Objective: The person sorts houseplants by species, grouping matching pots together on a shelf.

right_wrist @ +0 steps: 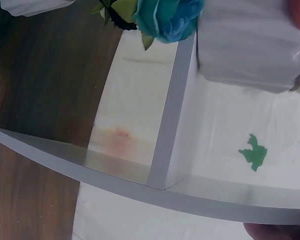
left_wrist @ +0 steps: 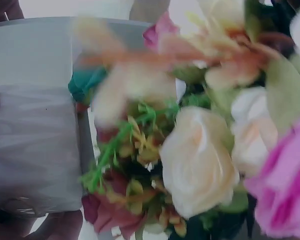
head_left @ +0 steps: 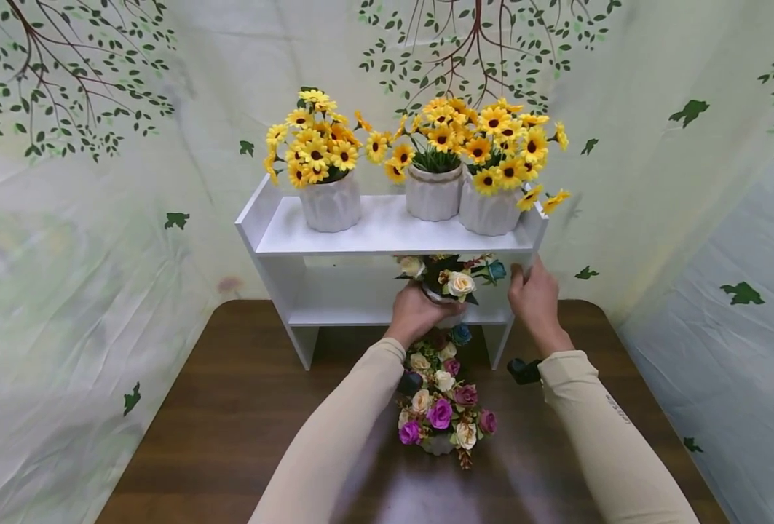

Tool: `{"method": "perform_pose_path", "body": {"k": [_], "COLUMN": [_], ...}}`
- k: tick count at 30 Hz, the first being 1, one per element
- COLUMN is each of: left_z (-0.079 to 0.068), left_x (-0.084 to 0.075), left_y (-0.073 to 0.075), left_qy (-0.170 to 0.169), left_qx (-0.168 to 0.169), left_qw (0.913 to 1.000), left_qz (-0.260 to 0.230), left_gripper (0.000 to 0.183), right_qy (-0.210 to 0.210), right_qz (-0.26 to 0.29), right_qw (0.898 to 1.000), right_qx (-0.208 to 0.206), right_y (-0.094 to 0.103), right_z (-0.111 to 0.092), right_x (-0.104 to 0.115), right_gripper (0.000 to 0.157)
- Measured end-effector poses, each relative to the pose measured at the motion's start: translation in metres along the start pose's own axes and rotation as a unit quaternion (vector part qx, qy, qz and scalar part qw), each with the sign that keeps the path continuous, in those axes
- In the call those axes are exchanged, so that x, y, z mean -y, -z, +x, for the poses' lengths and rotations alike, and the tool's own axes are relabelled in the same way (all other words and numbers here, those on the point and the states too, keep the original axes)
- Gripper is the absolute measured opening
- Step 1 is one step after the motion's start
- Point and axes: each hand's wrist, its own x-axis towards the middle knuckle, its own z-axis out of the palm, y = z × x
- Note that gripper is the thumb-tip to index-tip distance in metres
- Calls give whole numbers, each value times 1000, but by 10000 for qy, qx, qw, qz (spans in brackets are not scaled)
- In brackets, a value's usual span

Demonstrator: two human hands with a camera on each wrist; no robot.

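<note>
My left hand (head_left: 419,313) grips a white ribbed flowerpot (left_wrist: 35,150) holding an arrangement of cream and blue roses (head_left: 460,284). This pot is at the lower board of a small white shelf unit (head_left: 354,247), toward its right side, and the top board partly covers its flowers. With my right hand (head_left: 536,298) I hold the unit's right side panel (right_wrist: 210,207), fingers curled at its edge. Below my left forearm, a second pot with purple, cream and mauve roses (head_left: 439,415) stands on the table. Its flowers fill much of the left wrist view.
Three white pots with yellow sunflowers (head_left: 330,207) stand on the top board, one at the left and two close together at the right. The unit stands on a brown wooden table (head_left: 229,407). Behind hangs a pale leaf-patterned cloth (head_left: 210,109).
</note>
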Motion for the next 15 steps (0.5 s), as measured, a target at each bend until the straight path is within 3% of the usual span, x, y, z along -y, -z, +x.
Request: {"method": "perform_pose_path", "body": {"k": [4,15], "left_z": [5,27], "left_x": [-1,-7], "left_y": [-4,-3], "left_qy": [86,-39], "left_qx": [-46,90], "left_qw": [9995,9999], "left_qz": [-291,-57], "left_gripper": [83,99], "right_qy": [83,160], "right_qz": [-32,-104], "right_qw": [9999,9997], "right_qx": [-62,-129], "right_y": [-1,-1], "right_z": [-1,0], "right_x": [0,-1], "right_gripper": [28,26]}}
